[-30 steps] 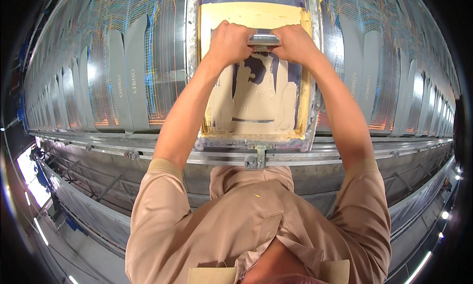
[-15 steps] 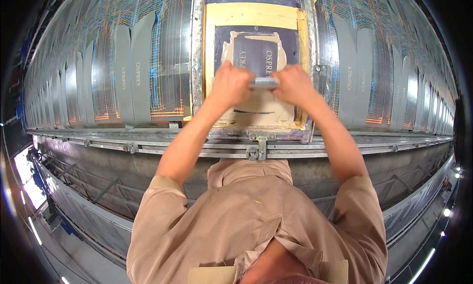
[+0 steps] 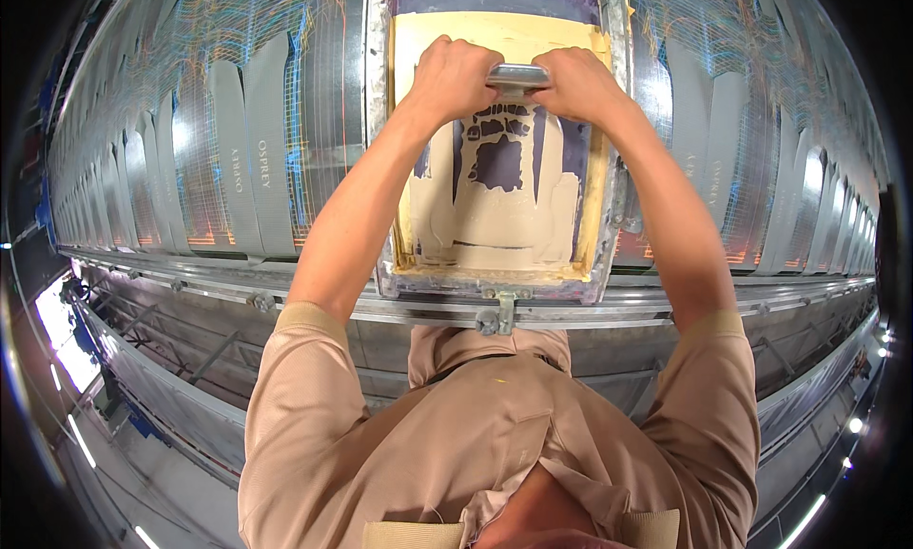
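Observation:
My left hand (image 3: 456, 79) and my right hand (image 3: 577, 81) are both closed on a metal-edged squeegee (image 3: 519, 74), one at each end. The squeegee lies across the far part of a framed printing screen (image 3: 378, 168). Cream-coloured ink (image 3: 499, 221) is smeared thickly over the mesh below it, leaving dark purple patches (image 3: 498, 165) bare in the middle. Yellow tape (image 3: 456, 28) lines the inside of the frame. The squeegee's lower edge is partly hidden behind my fingers.
Grey cut fabric pieces (image 3: 252, 149) with light lettering lie in rows on the long table at both sides of the screen. A metal rail (image 3: 428, 309) with a clamp (image 3: 496, 313) runs along the table's near edge, close to my body.
Both hands have pushed the squeegee away from me, toward the far end of the screen. Ink now covers more of the middle, where dark mesh and lettering showed before.

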Demonstrator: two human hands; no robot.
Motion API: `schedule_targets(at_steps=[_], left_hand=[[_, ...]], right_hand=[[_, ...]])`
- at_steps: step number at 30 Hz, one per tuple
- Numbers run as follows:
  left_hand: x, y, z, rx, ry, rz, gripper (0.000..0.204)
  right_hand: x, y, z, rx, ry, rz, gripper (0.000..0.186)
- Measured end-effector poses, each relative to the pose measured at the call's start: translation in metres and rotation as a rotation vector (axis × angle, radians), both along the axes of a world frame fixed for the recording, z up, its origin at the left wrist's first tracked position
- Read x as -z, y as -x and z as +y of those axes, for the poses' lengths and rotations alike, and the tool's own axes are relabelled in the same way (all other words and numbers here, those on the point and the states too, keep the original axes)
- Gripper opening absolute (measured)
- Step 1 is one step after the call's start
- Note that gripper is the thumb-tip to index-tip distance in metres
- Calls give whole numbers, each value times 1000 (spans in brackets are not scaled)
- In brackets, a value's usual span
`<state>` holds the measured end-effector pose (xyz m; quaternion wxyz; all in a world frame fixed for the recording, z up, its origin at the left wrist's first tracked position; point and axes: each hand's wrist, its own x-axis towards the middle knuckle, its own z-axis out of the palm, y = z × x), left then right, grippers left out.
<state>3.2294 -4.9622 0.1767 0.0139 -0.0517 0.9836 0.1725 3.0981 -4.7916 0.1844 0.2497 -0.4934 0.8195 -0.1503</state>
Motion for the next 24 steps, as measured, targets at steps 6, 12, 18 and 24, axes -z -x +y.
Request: schedule_targets(at_steps=[6,12,18,24], left_hand=[[11,-34,20,15,-33,146,12],[-2,-157,97,33,-10,95,26],[-14,-182,115,4,7,149,30],[-4,-185,118,-14,29,147,26]], right_hand=[[11,-31,26,-36,184,36,18],[-4,-150,100,-100,108,58,27],[6,-119,135,264,452,102,43],[68,-47,170,873,210,143,36]])
